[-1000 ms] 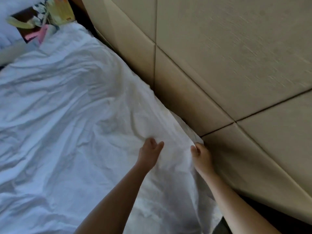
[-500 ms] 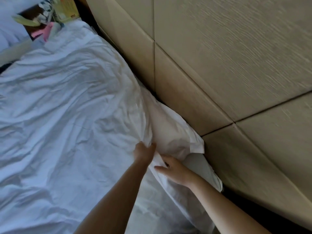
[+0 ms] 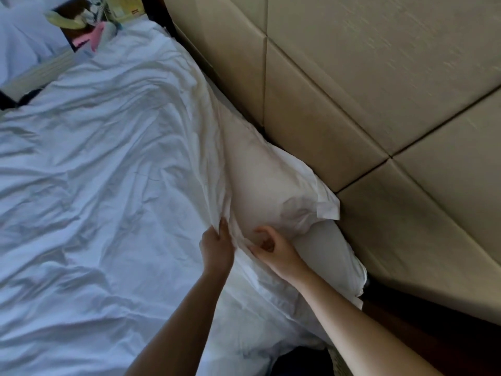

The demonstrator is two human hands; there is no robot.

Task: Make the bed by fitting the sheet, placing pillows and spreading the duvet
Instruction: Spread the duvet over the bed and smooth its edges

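Observation:
A wrinkled white duvet covers the bed across the left and middle of the view. Its top edge is folded back along the headboard side. My left hand grips that folded edge from above. Just to its right, my right hand lies palm up with curled fingers pinching the same fold. Beyond the hands a white pillow shows, lying against the headboard, partly under the turned-back cloth.
A beige padded headboard with dark seams fills the right and top. At the top left stands a dark bedside surface with pink and yellow items. A dark gap runs below the headboard at lower right.
The duvet's top edge has been peeled back from the headboard, baring the pillow. My right hand moved left from the headboard side to beside my left hand, and the fold has grown wider.

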